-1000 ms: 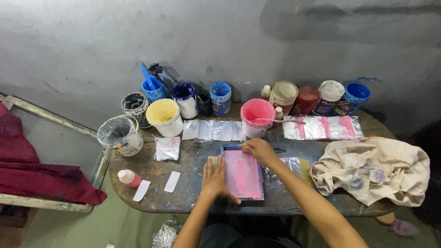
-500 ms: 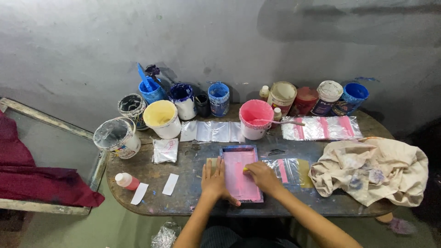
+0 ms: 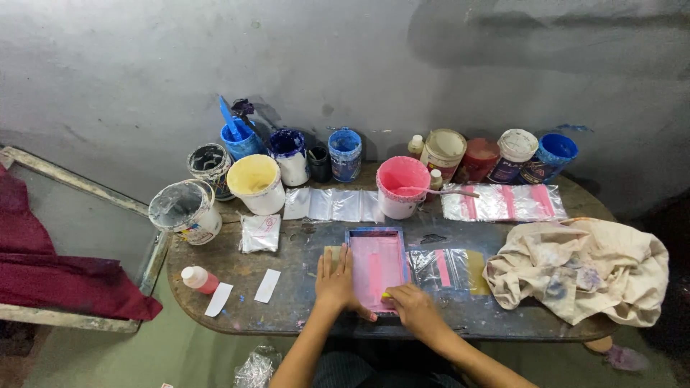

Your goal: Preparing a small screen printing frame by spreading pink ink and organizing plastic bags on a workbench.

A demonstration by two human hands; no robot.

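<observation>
Pink ink already coats the screen (image 3: 376, 267) at lower centre. The left hand (image 3: 336, 279) lies flat, fingers spread, steadying its frame; the right hand (image 3: 410, 305) is curled around a squeegee (image 3: 388, 294) at the near edge. Printed bags (image 3: 503, 202) lie above. Beyond, a pink tub (image 3: 402, 185) and a yellow tub (image 3: 256, 183) hold paint.

Two hands, the left (image 3: 336, 279) and the right (image 3: 412, 307), rest on one pink printing frame (image 3: 376, 266). Along the far edge of the worktop (image 3: 302, 316) stand perhaps eleven paint tubs (image 3: 257, 183), though the dark ones crowd together. There are two small white paper slips (image 3: 267, 285), one crumpled cloth (image 3: 583, 269) at the right, and one small red bottle (image 3: 199, 279).
</observation>
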